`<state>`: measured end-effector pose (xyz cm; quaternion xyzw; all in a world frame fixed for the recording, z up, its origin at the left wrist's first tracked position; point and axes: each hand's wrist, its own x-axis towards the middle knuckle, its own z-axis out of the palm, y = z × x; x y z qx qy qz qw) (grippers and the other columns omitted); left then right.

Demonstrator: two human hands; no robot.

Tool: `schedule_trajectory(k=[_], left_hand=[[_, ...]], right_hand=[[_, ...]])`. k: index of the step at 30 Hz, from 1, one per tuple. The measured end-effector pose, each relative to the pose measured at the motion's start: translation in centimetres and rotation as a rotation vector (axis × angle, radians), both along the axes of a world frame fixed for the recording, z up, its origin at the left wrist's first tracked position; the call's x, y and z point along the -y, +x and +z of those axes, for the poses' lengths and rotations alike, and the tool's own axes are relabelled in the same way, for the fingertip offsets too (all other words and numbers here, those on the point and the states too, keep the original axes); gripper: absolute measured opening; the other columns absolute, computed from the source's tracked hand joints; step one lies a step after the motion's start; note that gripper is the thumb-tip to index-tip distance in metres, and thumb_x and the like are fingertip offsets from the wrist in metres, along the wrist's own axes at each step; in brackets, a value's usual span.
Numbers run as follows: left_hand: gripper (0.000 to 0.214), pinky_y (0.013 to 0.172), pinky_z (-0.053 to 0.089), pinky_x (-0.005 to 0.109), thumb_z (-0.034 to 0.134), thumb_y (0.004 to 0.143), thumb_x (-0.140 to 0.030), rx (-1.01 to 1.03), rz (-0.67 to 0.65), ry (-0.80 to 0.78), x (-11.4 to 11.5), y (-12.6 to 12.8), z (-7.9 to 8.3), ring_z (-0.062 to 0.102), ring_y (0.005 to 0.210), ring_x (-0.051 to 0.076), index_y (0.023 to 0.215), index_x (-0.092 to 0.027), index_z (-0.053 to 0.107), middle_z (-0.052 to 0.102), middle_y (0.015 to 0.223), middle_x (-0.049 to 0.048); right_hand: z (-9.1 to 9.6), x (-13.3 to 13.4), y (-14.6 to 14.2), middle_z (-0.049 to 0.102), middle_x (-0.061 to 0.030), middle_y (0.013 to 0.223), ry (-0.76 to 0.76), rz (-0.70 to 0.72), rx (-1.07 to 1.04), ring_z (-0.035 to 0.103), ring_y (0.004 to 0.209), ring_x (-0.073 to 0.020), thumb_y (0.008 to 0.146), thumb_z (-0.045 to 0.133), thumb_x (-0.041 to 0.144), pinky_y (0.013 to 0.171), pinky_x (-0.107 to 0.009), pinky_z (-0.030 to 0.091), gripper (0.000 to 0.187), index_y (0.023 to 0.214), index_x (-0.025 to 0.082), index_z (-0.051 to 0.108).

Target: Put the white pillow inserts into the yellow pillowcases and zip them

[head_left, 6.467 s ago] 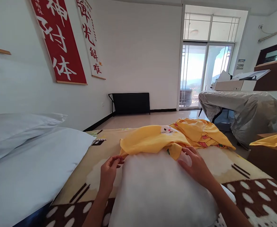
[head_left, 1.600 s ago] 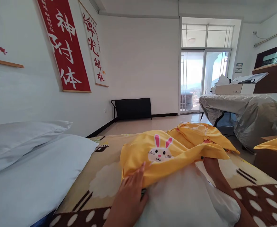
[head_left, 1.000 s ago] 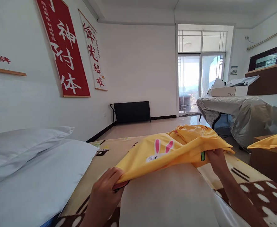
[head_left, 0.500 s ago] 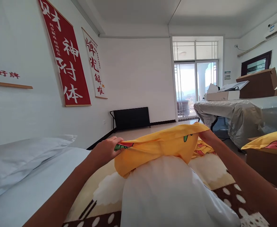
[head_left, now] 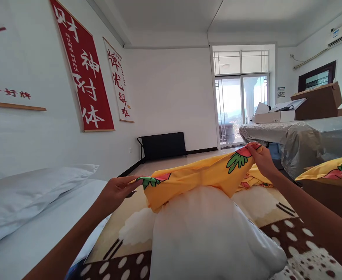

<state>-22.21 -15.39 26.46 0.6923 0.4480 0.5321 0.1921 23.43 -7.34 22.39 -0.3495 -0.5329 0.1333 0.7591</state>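
A yellow pillowcase (head_left: 194, 175) with pink-and-green fruit prints is stretched between my two hands, its far end bunched over the top of a white pillow (head_left: 206, 233). My left hand (head_left: 116, 190) pinches the left corner of the fabric. At the right corner, slightly higher, my right hand (head_left: 261, 159) grips the cloth between thumb and fingers. The pillow lies on a patterned beige-and-brown blanket (head_left: 135, 229), and its near part is uncovered.
More white pillows (head_left: 33, 194) lie at the left. Crumpled yellow cloth (head_left: 254, 181) rests beyond the pillow. A yellow printed pillow (head_left: 331, 169) sits on a cardboard box at the right. Behind stands a plastic-covered table (head_left: 287, 134) with open boxes (head_left: 316, 102).
Both my hands have pulled the pillowcase's corners outward and more of its print shows. My right hand has risen and come out from behind the fabric; my left has shifted left and slightly down.
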Motion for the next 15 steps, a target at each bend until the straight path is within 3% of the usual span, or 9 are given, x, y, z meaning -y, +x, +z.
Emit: schedule_trajectory(k=[2,5,8,11,15], left_hand=[[0.032,0.064,0.047,0.024,0.073,0.061,-0.045,0.037,0.014,-0.053,-0.6,0.1,-1.0,0.057,0.083,0.022,0.079,-0.018,0.070,0.066,0.080,0.0061],[0.032,0.071,0.048,0.026,0.067,0.068,-0.047,0.229,-0.016,0.042,-1.9,1.2,-1.7,0.056,0.080,0.018,0.081,-0.018,0.064,0.061,0.078,0.0042],[0.029,0.060,0.044,0.024,0.059,0.073,-0.047,0.358,0.007,0.128,-4.0,2.9,-1.7,0.049,0.064,0.012,0.074,-0.019,0.051,0.048,0.067,-0.0011],[0.025,0.051,0.037,0.022,0.046,0.080,-0.041,0.374,0.138,0.185,-7.0,3.9,-1.5,0.039,0.053,0.009,0.068,-0.021,0.035,0.034,0.061,-0.0045],[0.023,0.055,0.033,0.023,0.032,0.087,-0.034,0.287,0.403,0.316,-11.9,4.1,-1.3,0.032,0.053,0.009,0.068,-0.022,0.026,0.027,0.062,-0.0049]], right_hand=[[-0.4,-0.2,-0.4,0.059,-0.0004,0.068,0.038,-0.078,-0.023,0.052,0.063,-0.0139,0.072,0.062,0.050,0.060,-0.026,0.044,0.032,0.075,0.018,0.061],[-0.2,-0.8,-1.1,0.058,-0.0007,0.069,0.076,-0.185,0.027,0.051,0.065,-0.0145,0.077,0.055,0.047,0.062,-0.026,0.042,0.029,0.077,0.018,0.059],[0.4,-1.9,-1.3,0.061,-0.0023,0.073,0.102,-0.324,0.173,0.052,0.069,-0.0161,0.082,0.050,0.045,0.066,-0.027,0.040,0.028,0.079,0.019,0.060],[0.6,-4.0,-1.2,0.061,-0.0032,0.071,0.078,-0.467,0.301,0.052,0.066,-0.0172,0.087,0.042,0.045,0.064,-0.028,0.037,0.032,0.083,0.020,0.061],[-0.6,-8.5,-1.4,0.053,-0.0018,0.057,-0.082,-0.641,0.546,0.047,0.054,-0.0173,0.091,0.033,0.042,0.055,-0.027,0.026,0.036,0.091,0.020,0.061]])
